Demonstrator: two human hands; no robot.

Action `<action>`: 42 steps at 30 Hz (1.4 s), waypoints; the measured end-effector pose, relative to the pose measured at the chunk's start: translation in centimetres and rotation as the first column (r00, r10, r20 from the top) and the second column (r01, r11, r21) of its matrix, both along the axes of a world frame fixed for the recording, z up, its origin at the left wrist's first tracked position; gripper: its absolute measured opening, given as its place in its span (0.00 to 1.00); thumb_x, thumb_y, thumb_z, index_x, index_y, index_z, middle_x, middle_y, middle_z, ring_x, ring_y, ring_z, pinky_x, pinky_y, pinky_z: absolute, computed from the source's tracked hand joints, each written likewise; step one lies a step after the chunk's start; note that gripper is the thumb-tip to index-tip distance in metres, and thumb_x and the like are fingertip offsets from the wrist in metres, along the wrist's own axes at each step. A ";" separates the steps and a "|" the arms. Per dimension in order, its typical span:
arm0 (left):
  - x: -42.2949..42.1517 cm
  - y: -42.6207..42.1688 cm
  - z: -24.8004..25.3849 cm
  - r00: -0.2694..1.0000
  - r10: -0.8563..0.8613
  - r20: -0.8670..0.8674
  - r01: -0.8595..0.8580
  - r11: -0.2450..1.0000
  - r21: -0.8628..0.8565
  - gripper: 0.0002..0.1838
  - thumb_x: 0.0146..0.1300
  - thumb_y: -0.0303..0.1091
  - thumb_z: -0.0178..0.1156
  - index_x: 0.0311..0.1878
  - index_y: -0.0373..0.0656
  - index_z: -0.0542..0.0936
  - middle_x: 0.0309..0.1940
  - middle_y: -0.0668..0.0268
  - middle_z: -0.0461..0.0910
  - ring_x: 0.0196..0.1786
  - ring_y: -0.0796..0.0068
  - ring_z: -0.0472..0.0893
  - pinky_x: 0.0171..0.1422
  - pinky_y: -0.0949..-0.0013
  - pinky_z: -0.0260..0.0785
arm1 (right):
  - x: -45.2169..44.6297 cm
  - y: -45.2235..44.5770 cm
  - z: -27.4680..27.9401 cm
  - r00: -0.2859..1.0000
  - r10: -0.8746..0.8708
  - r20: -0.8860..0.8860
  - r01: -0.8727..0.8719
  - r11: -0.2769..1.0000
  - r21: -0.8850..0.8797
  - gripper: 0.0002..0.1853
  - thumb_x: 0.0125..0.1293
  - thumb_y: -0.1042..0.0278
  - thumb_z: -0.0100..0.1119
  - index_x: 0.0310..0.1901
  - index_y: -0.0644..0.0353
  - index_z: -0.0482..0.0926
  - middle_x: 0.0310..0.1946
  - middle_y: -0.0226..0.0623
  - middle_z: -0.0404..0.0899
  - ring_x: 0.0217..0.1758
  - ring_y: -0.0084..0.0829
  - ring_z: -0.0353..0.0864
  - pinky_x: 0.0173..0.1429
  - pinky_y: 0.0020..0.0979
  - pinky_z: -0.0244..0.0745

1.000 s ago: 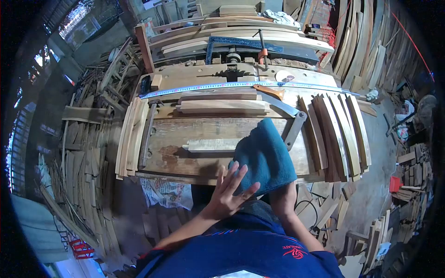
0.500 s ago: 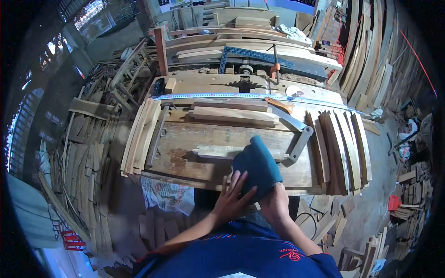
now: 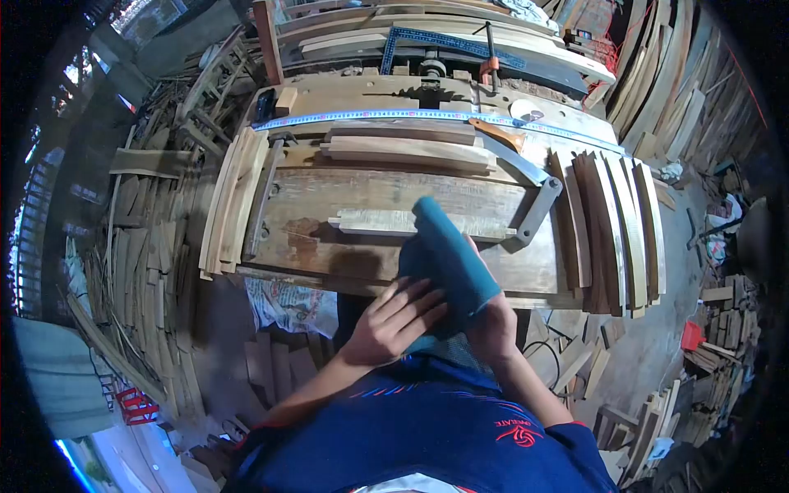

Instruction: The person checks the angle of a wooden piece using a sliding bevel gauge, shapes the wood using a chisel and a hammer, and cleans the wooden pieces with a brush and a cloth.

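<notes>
I hold a teal cloth-like sheet (image 3: 448,255), bent into a loose roll, between my hands just in front of the workbench. My right hand (image 3: 493,329) wraps its lower right side, fingers mostly behind it. My left hand (image 3: 394,320) grips the lower left part, its fingers across the surface and its thumb hidden. Whether the sheet is cloth or abrasive I cannot tell. Behind it a pale notched wood strip (image 3: 378,222) lies on the workbench (image 3: 394,191). A metal arm with a pivot (image 3: 538,214) meets the strip's right end.
Wood strips lie in a left stack (image 3: 234,201) and a right stack (image 3: 612,226). Across the bench run a tape measure (image 3: 394,114) and several wood pieces (image 3: 403,150). A handsaw (image 3: 497,134), a blue framing square (image 3: 460,46) and a clamp (image 3: 490,62) are farther back.
My view has tipped down, so the bench sits higher in the picture. The teal sheet is more tightly curled, and my left fingers have shifted along its lower left side.
</notes>
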State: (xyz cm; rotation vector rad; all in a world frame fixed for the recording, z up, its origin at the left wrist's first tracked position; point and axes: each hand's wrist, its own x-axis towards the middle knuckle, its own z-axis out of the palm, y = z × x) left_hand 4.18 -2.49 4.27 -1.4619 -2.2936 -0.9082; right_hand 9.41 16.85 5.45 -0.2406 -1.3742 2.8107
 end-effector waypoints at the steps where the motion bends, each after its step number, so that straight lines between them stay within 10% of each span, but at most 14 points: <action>1: 0.0 0.0 0.2 0.999 -0.034 0.020 0.035 0.999 -0.008 0.19 0.65 0.29 0.60 0.59 0.41 0.84 0.60 0.58 0.84 0.66 0.57 0.81 0.75 0.44 0.68 | -0.4 0.0 0.2 0.995 0.001 -0.096 0.010 0.994 0.109 0.47 0.67 0.45 0.55 0.82 0.63 0.57 0.81 0.46 0.61 0.82 0.43 0.63 0.82 0.46 0.55; 6: 0.7 -0.1 0.1 0.939 -0.149 0.310 0.067 0.963 0.260 0.15 0.60 0.29 0.65 0.50 0.39 0.80 0.49 0.54 0.86 0.54 0.55 0.86 0.64 0.53 0.76 | -1.0 1.5 0.4 0.936 0.307 -0.175 -0.106 0.717 0.689 0.43 0.72 0.37 0.45 0.75 0.68 0.69 0.80 0.57 0.60 0.83 0.49 0.60 0.83 0.41 0.52; 9: 0.9 0.1 0.0 0.841 -0.169 0.514 -0.064 0.912 0.405 0.23 0.50 0.26 0.74 0.50 0.41 0.79 0.42 0.55 0.85 0.45 0.54 0.87 0.57 0.59 0.77 | -0.8 2.4 -0.5 0.837 0.541 -0.083 -0.428 0.741 0.517 0.43 0.74 0.36 0.43 0.75 0.69 0.67 0.78 0.58 0.64 0.79 0.54 0.66 0.80 0.45 0.57; 13: 0.8 0.1 1.1 0.729 -0.185 0.659 -0.245 0.828 0.504 0.35 0.50 0.22 0.74 0.65 0.38 0.77 0.51 0.54 0.84 0.52 0.65 0.87 0.60 0.68 0.76 | -0.5 2.4 -1.7 0.817 0.560 -0.139 -0.379 0.702 0.602 0.50 0.68 0.28 0.56 0.72 0.72 0.68 0.68 0.56 0.75 0.73 0.50 0.74 0.77 0.44 0.62; 14: 0.7 0.2 1.7 0.789 -0.135 0.599 -0.238 0.832 0.501 0.35 0.53 0.21 0.72 0.68 0.36 0.76 0.55 0.52 0.83 0.56 0.60 0.86 0.63 0.66 0.76 | -1.1 2.1 -1.2 0.819 0.509 -0.266 -0.286 0.762 0.581 0.45 0.61 0.37 0.73 0.67 0.69 0.74 0.65 0.54 0.78 0.71 0.45 0.75 0.76 0.42 0.65; 17: 0.1 0.6 2.4 0.905 0.112 0.410 -0.276 0.888 0.368 0.31 0.58 0.22 0.71 0.67 0.35 0.77 0.55 0.51 0.82 0.57 0.54 0.84 0.65 0.59 0.76 | -1.6 1.1 3.4 0.836 0.543 0.075 -0.476 0.651 0.591 0.36 0.58 0.53 0.80 0.62 0.66 0.78 0.67 0.52 0.77 0.67 0.42 0.78 0.74 0.43 0.69; 21: -0.4 0.5 1.5 0.931 0.250 0.265 -0.305 0.933 0.190 0.25 0.61 0.27 0.70 0.62 0.32 0.80 0.56 0.49 0.76 0.59 0.46 0.77 0.61 0.55 0.74 | -1.2 -0.3 1.0 0.952 0.292 0.095 -0.297 0.797 0.527 0.16 0.65 0.65 0.74 0.49 0.65 0.83 0.41 0.43 0.86 0.42 0.29 0.81 0.52 0.36 0.79; 23: -0.6 0.4 1.5 0.886 0.209 0.414 -0.302 0.938 0.172 0.26 0.62 0.28 0.67 0.64 0.32 0.80 0.59 0.49 0.74 0.60 0.50 0.77 0.61 0.58 0.73 | -0.7 0.2 -0.7 0.946 0.303 0.114 -0.313 0.762 0.568 0.20 0.74 0.66 0.67 0.62 0.65 0.78 0.44 0.32 0.83 0.45 0.22 0.79 0.54 0.30 0.78; 27: -1.8 0.0 7.0 0.863 0.019 0.504 -0.204 0.927 0.313 0.28 0.67 0.32 0.62 0.69 0.33 0.76 0.63 0.49 0.72 0.59 0.56 0.78 0.64 0.58 0.73 | -1.0 0.3 1.1 0.982 0.171 0.084 -0.183 0.731 0.657 0.12 0.73 0.67 0.64 0.50 0.68 0.80 0.33 0.38 0.80 0.36 0.25 0.72 0.44 0.34 0.74; 30: -2.1 0.0 12.2 0.729 -0.531 0.431 0.060 0.678 0.733 0.24 0.73 0.43 0.59 0.63 0.36 0.79 0.60 0.47 0.74 0.55 0.52 0.80 0.64 0.50 0.73 | -1.0 0.7 1.7 0.991 0.131 -0.023 -0.073 0.680 0.730 0.10 0.73 0.69 0.63 0.45 0.69 0.80 0.29 0.42 0.79 0.33 0.27 0.70 0.41 0.36 0.73; 33: -0.6 1.9 19.0 0.592 -0.732 0.338 0.145 0.509 0.848 0.18 0.73 0.42 0.58 0.56 0.39 0.77 0.53 0.52 0.74 0.51 0.56 0.79 0.58 0.54 0.72 | -1.7 1.3 1.9 0.992 0.125 0.025 -0.099 0.633 0.768 0.10 0.72 0.70 0.64 0.43 0.70 0.80 0.32 0.49 0.82 0.33 0.30 0.73 0.43 0.37 0.76; 38: 3.2 3.3 24.7 0.697 -0.466 0.545 -0.059 0.721 0.690 0.10 0.73 0.40 0.56 0.45 0.43 0.75 0.42 0.60 0.73 0.44 0.62 0.77 0.50 0.60 0.69 | -1.1 2.1 1.3 0.995 0.103 0.001 -0.068 0.649 0.758 0.10 0.69 0.71 0.64 0.41 0.71 0.79 0.33 0.53 0.83 0.32 0.33 0.75 0.43 0.39 0.77; 42: 6.3 5.5 28.0 0.749 0.162 0.642 -0.429 0.857 0.285 0.09 0.74 0.38 0.54 0.37 0.47 0.72 0.33 0.66 0.73 0.38 0.67 0.75 0.43 0.64 0.68 | -0.2 2.8 -0.2 0.992 0.125 0.015 -0.088 0.611 0.787 0.10 0.73 0.71 0.62 0.49 0.69 0.84 0.34 0.41 0.86 0.38 0.22 0.77 0.46 0.31 0.76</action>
